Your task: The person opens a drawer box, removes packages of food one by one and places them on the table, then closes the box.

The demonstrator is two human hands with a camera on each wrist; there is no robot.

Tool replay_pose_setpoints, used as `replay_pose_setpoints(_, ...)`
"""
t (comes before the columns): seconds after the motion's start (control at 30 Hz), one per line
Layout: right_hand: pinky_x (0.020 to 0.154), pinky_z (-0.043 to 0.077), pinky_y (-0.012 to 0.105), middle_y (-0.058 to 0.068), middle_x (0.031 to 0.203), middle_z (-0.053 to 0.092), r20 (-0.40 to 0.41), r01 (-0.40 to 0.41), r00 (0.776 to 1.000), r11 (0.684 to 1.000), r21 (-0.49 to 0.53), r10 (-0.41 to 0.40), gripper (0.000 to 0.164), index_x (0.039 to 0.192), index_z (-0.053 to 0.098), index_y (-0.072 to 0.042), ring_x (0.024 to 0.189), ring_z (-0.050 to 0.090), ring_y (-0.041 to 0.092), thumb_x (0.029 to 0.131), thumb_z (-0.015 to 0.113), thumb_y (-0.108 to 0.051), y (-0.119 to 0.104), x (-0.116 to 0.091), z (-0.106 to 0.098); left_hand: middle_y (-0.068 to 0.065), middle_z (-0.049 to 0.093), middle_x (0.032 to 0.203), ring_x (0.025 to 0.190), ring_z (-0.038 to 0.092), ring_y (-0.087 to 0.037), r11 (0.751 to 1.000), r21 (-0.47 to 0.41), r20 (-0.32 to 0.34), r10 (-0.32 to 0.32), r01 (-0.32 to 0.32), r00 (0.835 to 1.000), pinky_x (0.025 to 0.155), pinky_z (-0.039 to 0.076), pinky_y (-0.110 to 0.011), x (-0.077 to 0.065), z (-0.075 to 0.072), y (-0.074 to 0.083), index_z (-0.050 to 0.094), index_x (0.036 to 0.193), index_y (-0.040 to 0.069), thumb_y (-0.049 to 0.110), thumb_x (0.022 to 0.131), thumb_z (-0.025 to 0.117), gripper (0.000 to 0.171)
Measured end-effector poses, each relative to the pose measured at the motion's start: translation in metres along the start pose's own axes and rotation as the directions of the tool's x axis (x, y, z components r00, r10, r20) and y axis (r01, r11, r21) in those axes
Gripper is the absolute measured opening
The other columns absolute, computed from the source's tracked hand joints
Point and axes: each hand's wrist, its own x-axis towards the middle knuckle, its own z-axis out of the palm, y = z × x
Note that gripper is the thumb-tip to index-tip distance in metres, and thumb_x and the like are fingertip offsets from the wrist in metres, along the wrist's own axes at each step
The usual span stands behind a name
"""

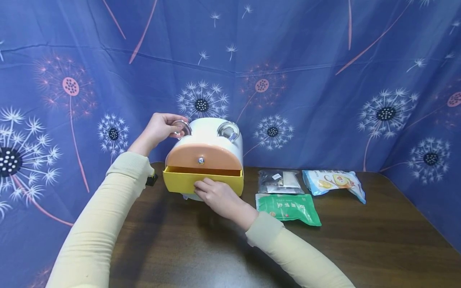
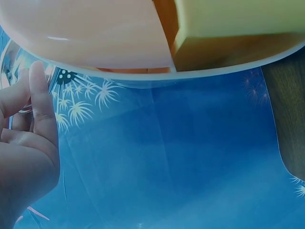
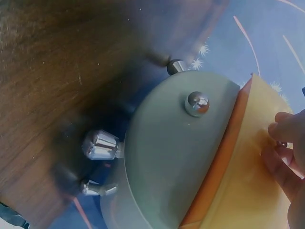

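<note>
A white oval cabinet [image 1: 206, 130] with drawers and silver rings on top stands on the table. My left hand [image 1: 163, 127] grips the left silver ring [image 1: 186, 128], thumb and fingers about it. The yellow middle drawer [image 1: 181, 182] is pulled partway out below the orange upper drawer [image 1: 212, 155], which is closed. My right hand [image 1: 219, 197] pinches the yellow drawer's knob [image 3: 282, 143], mostly hidden behind the fingers. In the right wrist view, a grey-green lower drawer [image 3: 176, 143] with a round silver knob [image 3: 197, 103] and silver legs [image 3: 101, 145] show.
Right of the cabinet lie a clear dark packet [image 1: 279, 183], a green packet [image 1: 288, 207] and a blue-white packet [image 1: 334, 182] on the brown table [image 1: 378, 236]. A blue dandelion-print cloth [image 1: 309, 100] hangs behind. A small black and yellow thing [image 1: 151, 179] shows near the left sleeve.
</note>
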Motion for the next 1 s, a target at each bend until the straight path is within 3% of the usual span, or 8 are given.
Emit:
replay_pose_setpoints(0.37,0.075,0.052,0.016,-0.003,0.108,0.064,-0.006,-0.024,1.0,0.999,0.035,0.024,0.021,0.107,0.073,-0.014,0.093,0.055,0.01,0.087,0.066,-0.009,0.011,0.004,0.007,-0.004,0.071,0.097,0.076,0.067,-0.013,1.0,0.001,-0.006,0.008,-0.008,1.0,0.069,0.057,-0.025,0.002,0.0,0.001,0.064,0.12,0.004,0.01,0.091,0.061,0.029)
replay_pose_setpoints(1.0,0.084,0.051,0.016,-0.005,0.108,0.064,0.05,-0.053,0.997,0.997,0.062,0.05,0.02,0.106,0.072,-0.015,0.099,0.058,0.008,0.086,0.069,-0.013,0.022,0.008,0.015,-0.008,0.07,0.099,0.078,0.068,-0.015,1.0,0.016,-0.012,0.014,-0.014,1.0,0.071,0.058,-0.029,0.001,0.001,-0.001,0.064,0.12,0.005,0.007,0.093,0.058,0.028)
